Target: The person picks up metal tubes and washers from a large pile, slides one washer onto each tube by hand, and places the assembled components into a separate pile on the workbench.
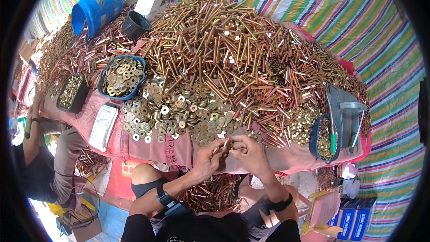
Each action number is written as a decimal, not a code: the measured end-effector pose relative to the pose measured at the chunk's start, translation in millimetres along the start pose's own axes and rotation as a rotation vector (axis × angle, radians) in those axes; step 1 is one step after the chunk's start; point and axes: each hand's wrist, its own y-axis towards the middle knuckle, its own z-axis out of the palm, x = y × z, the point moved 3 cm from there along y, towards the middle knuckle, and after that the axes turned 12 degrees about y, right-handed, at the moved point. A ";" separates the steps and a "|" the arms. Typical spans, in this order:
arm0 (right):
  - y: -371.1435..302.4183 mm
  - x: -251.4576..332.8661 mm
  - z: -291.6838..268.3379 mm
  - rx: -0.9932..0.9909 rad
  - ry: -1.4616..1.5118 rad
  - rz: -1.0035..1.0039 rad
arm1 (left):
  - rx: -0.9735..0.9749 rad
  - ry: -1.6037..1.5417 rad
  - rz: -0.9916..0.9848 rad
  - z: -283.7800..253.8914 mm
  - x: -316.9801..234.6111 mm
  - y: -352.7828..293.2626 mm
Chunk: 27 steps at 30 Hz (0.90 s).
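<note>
At the near edge of the cloth-covered table, my left hand (pixel 209 159) and my right hand (pixel 248 152) meet with fingers pinched together. Between their fingertips is a yellowish metal anchor bolt (pixel 230 144), mostly covered by the fingers. The left fingers close around its left side and the right fingers around its right side; which part each grips is hard to make out. Just beyond my hands lies a spread of flat round washers (pixel 179 110). Behind them rises a large heap of brass-coloured anchor bolts (pixel 215 40). Small nuts (pixel 301 123) are piled to the right.
A blue-rimmed basket (pixel 144 77) holds washers. Nuts fill a dark tray (pixel 84 96) and a blue basket (pixel 312 145) beside a grey scoop-like container (pixel 336 96). A blue bucket (pixel 92 18) lies tipped at far left. Another person's arm (pixel 32 130) reaches in there.
</note>
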 end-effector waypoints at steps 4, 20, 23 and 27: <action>3.2 10.0 -4.3 -0.092 0.096 -0.093 | 0.020 -0.080 -0.065 -0.8 2.7 -3.0; -7.1 42.5 15.1 -0.144 -0.154 -0.525 | -0.049 0.068 0.194 -5.4 -3.0 -4.4; -8.2 45.9 18.0 -0.156 -0.259 -0.597 | -0.046 0.015 0.186 -8.0 -9.0 -4.1; -5.7 40.9 17.4 -0.009 -0.210 -0.527 | 0.087 -0.035 -0.048 -10.2 -7.6 -8.2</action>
